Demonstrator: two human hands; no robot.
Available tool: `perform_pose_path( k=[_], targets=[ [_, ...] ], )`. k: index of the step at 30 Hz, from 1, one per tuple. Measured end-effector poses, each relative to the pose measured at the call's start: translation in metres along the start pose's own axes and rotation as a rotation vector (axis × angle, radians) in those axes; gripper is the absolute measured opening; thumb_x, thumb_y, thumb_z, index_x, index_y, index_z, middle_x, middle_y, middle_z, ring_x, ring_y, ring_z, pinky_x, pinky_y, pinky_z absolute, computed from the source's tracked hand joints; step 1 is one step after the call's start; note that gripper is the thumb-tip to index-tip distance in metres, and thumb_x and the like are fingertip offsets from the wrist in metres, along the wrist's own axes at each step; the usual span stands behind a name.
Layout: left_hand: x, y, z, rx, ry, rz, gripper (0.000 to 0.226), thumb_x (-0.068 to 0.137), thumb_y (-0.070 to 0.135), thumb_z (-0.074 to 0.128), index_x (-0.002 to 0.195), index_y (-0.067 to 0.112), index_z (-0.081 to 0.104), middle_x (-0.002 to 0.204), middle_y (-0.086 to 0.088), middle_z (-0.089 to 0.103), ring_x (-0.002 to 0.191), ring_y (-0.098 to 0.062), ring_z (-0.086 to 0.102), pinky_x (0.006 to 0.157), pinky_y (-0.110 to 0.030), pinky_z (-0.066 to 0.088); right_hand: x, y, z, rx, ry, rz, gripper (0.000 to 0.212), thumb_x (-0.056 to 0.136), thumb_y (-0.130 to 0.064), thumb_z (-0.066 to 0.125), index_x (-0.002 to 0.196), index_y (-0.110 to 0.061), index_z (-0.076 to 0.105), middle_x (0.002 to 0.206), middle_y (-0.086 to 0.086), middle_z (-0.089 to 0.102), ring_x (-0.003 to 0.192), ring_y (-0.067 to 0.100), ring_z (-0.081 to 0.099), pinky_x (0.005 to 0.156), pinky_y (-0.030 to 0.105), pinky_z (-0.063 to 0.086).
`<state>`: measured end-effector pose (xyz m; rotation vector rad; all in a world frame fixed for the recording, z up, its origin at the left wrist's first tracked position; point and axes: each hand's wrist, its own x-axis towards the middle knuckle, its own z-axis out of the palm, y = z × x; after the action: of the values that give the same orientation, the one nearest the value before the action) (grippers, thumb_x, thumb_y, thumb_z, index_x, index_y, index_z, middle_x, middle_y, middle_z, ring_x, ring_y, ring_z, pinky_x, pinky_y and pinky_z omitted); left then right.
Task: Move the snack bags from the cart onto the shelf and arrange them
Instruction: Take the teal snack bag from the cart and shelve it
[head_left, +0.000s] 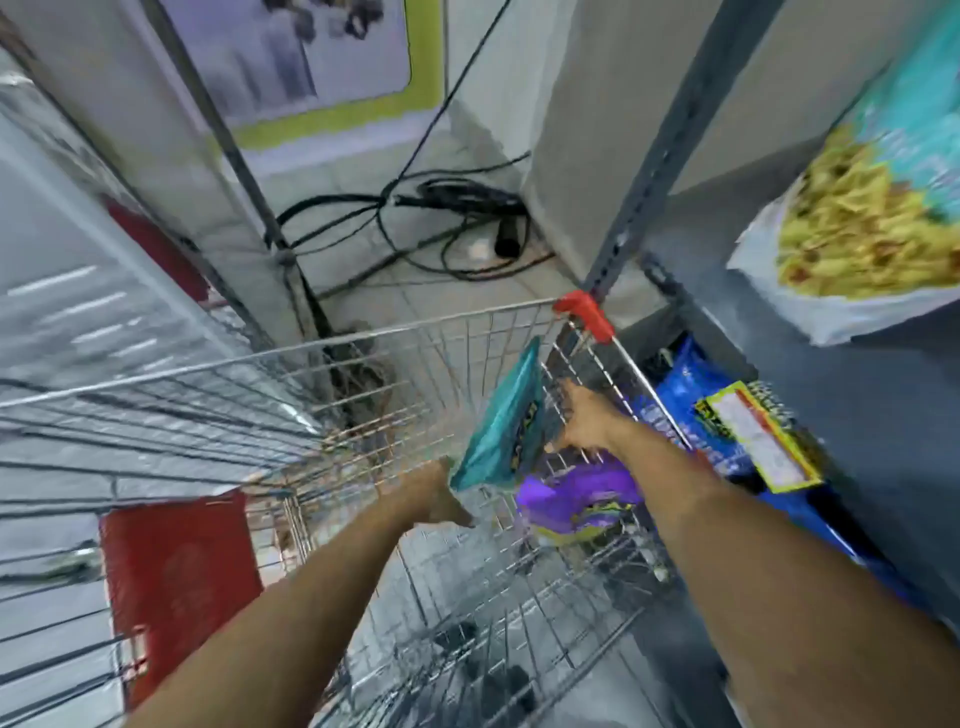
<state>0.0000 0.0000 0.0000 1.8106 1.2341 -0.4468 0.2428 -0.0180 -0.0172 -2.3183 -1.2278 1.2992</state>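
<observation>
A grey metal shelf fills the right side, bearing a pale bag printed with yellow chips on its upper level and a blue bag lower down. Left of it stands a wire cart with red corner trim. Inside the cart a purple snack bag lies low, with a teal snack bag upright above it. The left hand grips the teal bag's near bottom corner; the right hand closes on its right edge.
</observation>
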Motion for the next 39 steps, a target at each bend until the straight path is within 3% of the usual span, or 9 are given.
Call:
perform_pose_path(
  k=[5, 8, 12, 19, 23, 28, 31, 34, 39],
  targets=[
    [0.017, 0.017, 0.046, -0.630, 0.039, 0.100, 0.050, 0.083, 0.014, 0.075, 0.129, 0.015, 0.056, 0.122, 0.002, 0.058, 0.113, -0.011, 0.052, 0.080, -0.009, 0.039, 0.017, -0.021, 0.005, -0.120, -0.174, -0.031, 0.080, 0.054, 0.024, 0.077, 0.123, -0.003, 0.047, 0.098, 0.014, 0.061, 0.093, 0.022, 0.056, 0.078, 0.033, 0.054],
    [0.028, 0.022, 0.066, -0.838, 0.270, 0.056, 0.036, 0.085, 0.015, 0.072, 0.120, 0.011, 0.064, 0.109, -0.008, 0.069, 0.097, -0.024, 0.066, 0.080, -0.028, 0.051, 0.022, -0.028, 0.006, -0.181, -0.220, -0.015, 0.051, 0.062, 0.015, 0.078, 0.098, -0.011, 0.054, 0.089, 0.005, 0.064, 0.090, 0.019, 0.056, 0.073, 0.026, 0.051],
    [0.038, 0.020, 0.072, -1.123, 0.381, 0.063, 0.020, 0.091, 0.023, 0.066, 0.110, 0.024, 0.064, 0.101, 0.009, 0.072, 0.084, 0.001, 0.068, 0.073, -0.008, 0.049, 0.019, -0.025, 0.002, 0.033, -0.222, 0.010, 0.069, 0.065, 0.002, 0.083, 0.126, -0.004, 0.053, 0.116, 0.003, 0.064, 0.102, 0.016, 0.056, 0.087, 0.021, 0.040],
    [0.017, 0.007, 0.031, -0.864, 0.486, 0.123, 0.028, 0.095, 0.040, 0.053, 0.108, 0.018, 0.064, 0.089, 0.005, 0.067, 0.083, -0.014, 0.064, 0.066, -0.018, 0.048, -0.015, -0.024, -0.005, 0.306, -0.149, -0.092, 0.070, 0.069, -0.015, 0.085, 0.131, -0.007, 0.052, 0.123, 0.003, 0.062, 0.103, 0.010, 0.058, 0.070, 0.003, 0.045],
    [-0.021, 0.021, -0.029, -0.595, 0.597, 0.165, 0.051, 0.091, 0.060, 0.047, 0.061, 0.020, 0.054, 0.057, 0.006, 0.058, 0.051, -0.010, 0.054, 0.049, -0.019, 0.036, -0.061, -0.059, -0.027, 0.429, -0.141, -0.173, 0.067, 0.065, -0.042, 0.085, 0.123, -0.026, 0.054, 0.126, -0.008, 0.064, 0.113, 0.010, 0.061, 0.103, 0.028, 0.046],
    [-0.098, 0.075, -0.104, -0.470, 0.641, 0.345, 0.064, 0.087, 0.066, 0.047, 0.046, 0.017, 0.038, 0.035, 0.006, 0.037, 0.032, -0.005, 0.036, 0.037, -0.016, 0.024, -0.151, -0.107, -0.062, 0.810, 0.116, -0.314, 0.032, 0.070, -0.038, 0.077, 0.096, -0.029, 0.059, 0.100, -0.012, 0.067, 0.101, 0.015, 0.064, 0.092, 0.026, 0.050],
    [-0.143, 0.117, -0.124, -0.379, 0.529, 0.447, 0.073, 0.083, 0.075, 0.043, 0.052, 0.009, 0.048, 0.043, 0.004, 0.042, 0.038, -0.006, 0.036, 0.044, -0.022, 0.030, -0.209, -0.112, -0.082, 1.048, 0.294, -0.320, 0.022, 0.077, -0.035, 0.075, 0.094, -0.024, 0.066, 0.098, -0.010, 0.072, 0.102, 0.017, 0.065, 0.104, 0.043, 0.047],
    [-0.172, 0.154, -0.126, -0.313, 0.417, 0.530, 0.074, 0.084, 0.075, 0.042, 0.063, 0.005, 0.057, 0.054, 0.000, 0.057, 0.051, -0.016, 0.052, 0.056, -0.031, 0.040, -0.257, -0.106, -0.094, 1.189, 0.388, -0.266, 0.072, 0.054, -0.056, 0.085, 0.113, -0.019, 0.069, 0.113, 0.003, 0.075, 0.107, 0.025, 0.070, 0.099, 0.048, 0.051],
    [-0.184, 0.224, -0.099, -0.335, 0.195, 0.675, 0.072, 0.077, 0.081, 0.046, 0.097, 0.018, 0.074, 0.095, -0.001, 0.079, 0.092, -0.016, 0.074, 0.087, -0.037, 0.057, -0.331, -0.064, -0.129, 1.232, 0.579, -0.266, 0.066, 0.052, -0.054, 0.081, 0.105, -0.017, 0.072, 0.101, 0.004, 0.078, 0.095, 0.022, 0.075, 0.081, 0.038, 0.059]
  ],
)
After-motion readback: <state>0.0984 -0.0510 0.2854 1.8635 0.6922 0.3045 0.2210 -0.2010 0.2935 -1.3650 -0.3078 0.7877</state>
